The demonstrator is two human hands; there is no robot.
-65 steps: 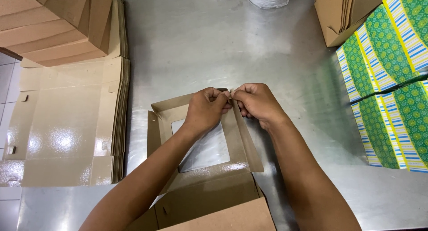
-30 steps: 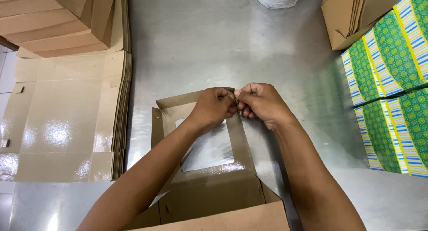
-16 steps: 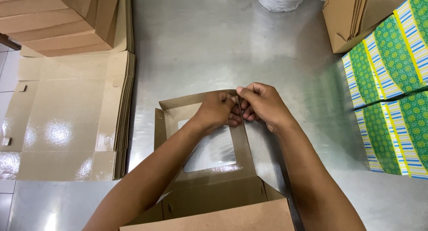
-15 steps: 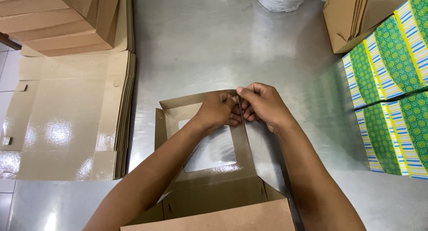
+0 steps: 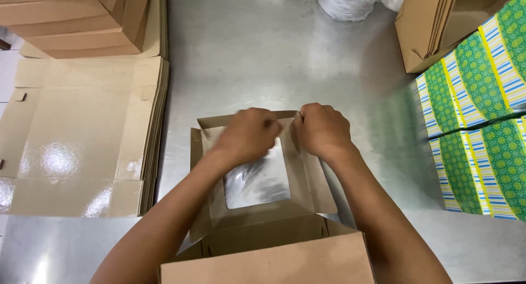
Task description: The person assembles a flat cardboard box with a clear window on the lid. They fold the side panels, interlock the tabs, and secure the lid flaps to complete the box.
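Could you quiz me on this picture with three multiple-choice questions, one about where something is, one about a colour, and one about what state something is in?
1. Where does the stack of flat cardboard sheets lie?
A. left of the hands
B. right of the hands
C. inside the box

2. What colours are the patterned boxes at the right edge?
A. red and black
B. green with blue, yellow and white stripes
C. plain brown

3. How do the hands stand on the brown windowed box?
A. both lifted clear of it
B. only one touches it
C. both closed at its far edge

Answers:
1. A, the glossy flat sheets sit on the metal table to the left.
2. B, green pattern and striped bands show on them.
3. C, the left hand and right hand are both fisted at the far flap.
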